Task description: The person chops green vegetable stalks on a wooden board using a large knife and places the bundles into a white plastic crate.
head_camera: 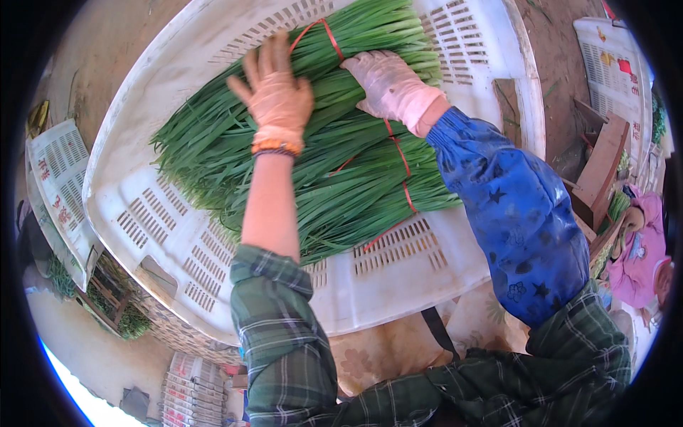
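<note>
Several bundles of long green leafy stalks, probably garlic chives [320,155], lie side by side in a white slotted plastic crate [155,85], pale ends to the right. Red ties [400,152] go around them. My left hand [280,96], in a thin glove with an orange band at the wrist, rests on the leaves of the upper bundles with fingers spread. At the pale-stem side, my right hand [392,85], gloved, lies on a bundle just below a red tie; its fingertips press among the stalks, and whether they grip is hidden.
More white crates stand at the left [58,187] and right [613,74]. A brown wooden stand [603,165] is beyond the crate's right side. Another person in pink [637,251] handles greens at the far right. Stacked crates [192,389] are at the lower left.
</note>
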The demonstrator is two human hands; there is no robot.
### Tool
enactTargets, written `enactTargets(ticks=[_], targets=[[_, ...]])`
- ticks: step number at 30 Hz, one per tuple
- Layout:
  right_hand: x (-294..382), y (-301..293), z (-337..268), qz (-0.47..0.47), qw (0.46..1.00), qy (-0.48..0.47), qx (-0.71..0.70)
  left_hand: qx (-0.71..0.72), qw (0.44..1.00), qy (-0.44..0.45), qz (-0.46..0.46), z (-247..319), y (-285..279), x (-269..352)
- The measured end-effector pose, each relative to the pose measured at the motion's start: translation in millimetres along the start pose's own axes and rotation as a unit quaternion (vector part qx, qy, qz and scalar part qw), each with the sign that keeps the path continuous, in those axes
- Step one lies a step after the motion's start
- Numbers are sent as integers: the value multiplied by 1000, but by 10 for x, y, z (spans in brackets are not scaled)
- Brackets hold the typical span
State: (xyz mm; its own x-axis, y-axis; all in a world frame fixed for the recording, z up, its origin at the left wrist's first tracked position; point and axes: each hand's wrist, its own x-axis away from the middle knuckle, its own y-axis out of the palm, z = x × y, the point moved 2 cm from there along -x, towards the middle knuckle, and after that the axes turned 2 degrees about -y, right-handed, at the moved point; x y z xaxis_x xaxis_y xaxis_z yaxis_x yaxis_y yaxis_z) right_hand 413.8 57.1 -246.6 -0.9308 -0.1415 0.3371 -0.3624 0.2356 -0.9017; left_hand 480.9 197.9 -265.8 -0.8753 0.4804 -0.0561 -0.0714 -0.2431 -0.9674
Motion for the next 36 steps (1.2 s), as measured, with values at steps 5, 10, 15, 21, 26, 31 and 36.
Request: enactTargets(ticks=[5,10,15,21,26,31,36], targets=[[35,-43,-73,-27,998,46,17,-105,987,-120,-27,-627,-251,243],[114,44,-12,81,997,-10,6,-199,960,-185,-64,-1262,-585,567],[133,81,54,62,998,-9,0,-85,996,-22,9,-866,-1041,424],[97,12,-98,65,998,10,-8,-13,986,155,-53,-16,-464,284],[147,46,4,81,997,3,9,-93,957,190,-196,-355,-590,351],[131,58,-22,112,993,-36,7,-158,964,110,-181,-1078,-858,759],[239,-332,189,312,938,-110,-106,-219,950,-28,-220,-785,-1602,590]])
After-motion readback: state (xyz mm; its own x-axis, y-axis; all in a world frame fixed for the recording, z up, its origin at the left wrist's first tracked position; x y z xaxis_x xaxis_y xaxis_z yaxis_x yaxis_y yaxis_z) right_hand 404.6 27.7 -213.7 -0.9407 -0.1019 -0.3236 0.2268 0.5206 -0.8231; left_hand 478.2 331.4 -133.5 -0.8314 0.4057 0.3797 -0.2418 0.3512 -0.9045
